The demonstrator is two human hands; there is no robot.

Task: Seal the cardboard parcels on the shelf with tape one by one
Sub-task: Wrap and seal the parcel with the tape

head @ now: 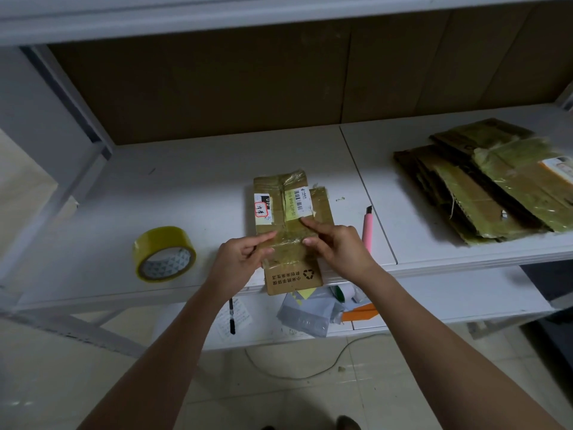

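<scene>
A flat cardboard parcel (pixel 291 218) with white labels and old yellowish tape lies on the white shelf (pixel 192 187), its near end over the front edge. A strip of tape (pixel 288 240) runs across its middle. My left hand (pixel 242 262) pinches the strip's left end between thumb and forefinger at the parcel's left edge. At the right end my right hand (pixel 338 249) holds it the same way, its forefinger lying on the parcel. The yellow tape roll (pixel 164 252) lies to the left, apart from both hands.
A pink utility knife (pixel 367 231) lies just right of my right hand. A pile of flattened taped cardboard (pixel 483 181) fills the right of the shelf. On the lower shelf lie a pen (pixel 232 318), papers and grey mailer bags (pixel 307 315). A cable crosses the floor.
</scene>
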